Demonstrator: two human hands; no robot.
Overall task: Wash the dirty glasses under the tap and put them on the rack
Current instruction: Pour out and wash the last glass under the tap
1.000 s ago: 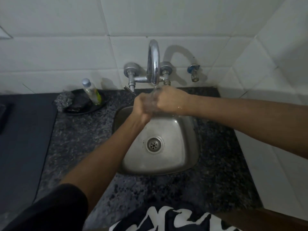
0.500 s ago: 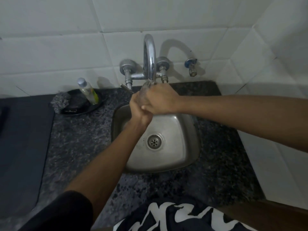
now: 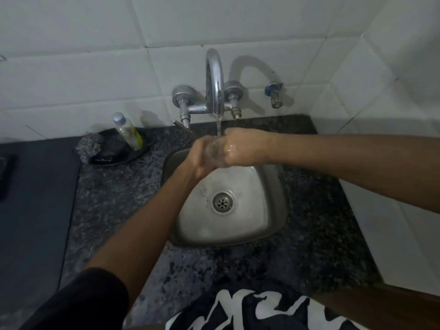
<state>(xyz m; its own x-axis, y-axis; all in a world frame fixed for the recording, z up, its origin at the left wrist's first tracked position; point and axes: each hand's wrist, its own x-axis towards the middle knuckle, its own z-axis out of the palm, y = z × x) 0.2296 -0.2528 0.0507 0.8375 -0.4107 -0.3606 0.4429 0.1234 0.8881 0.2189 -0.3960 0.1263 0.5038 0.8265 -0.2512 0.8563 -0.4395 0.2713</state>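
A clear glass (image 3: pixel 215 151) is held between both hands under the chrome tap (image 3: pixel 215 82), and a thin stream of water (image 3: pixel 218 125) falls onto it. My left hand (image 3: pixel 201 156) grips the glass from the left. From the right, my right hand (image 3: pixel 242 147) closes on it, wet on the back. Most of the glass is hidden by the fingers. Both hands hover over the back of the steel sink (image 3: pixel 266 210). No rack is in view.
A black dish (image 3: pixel 119 156) at the left of the sink holds a soap bottle (image 3: pixel 128 132), a steel scourer (image 3: pixel 89 146) and a dark sponge. Speckled granite counter (image 3: pixel 114 210) surrounds the sink. A dark stovetop (image 3: pixel 31 210) lies far left. White tiled walls stand behind and right.
The hands have shifted slightly on the glass under the tap, so that the glass shows between them again. The camera view has tilted a little.
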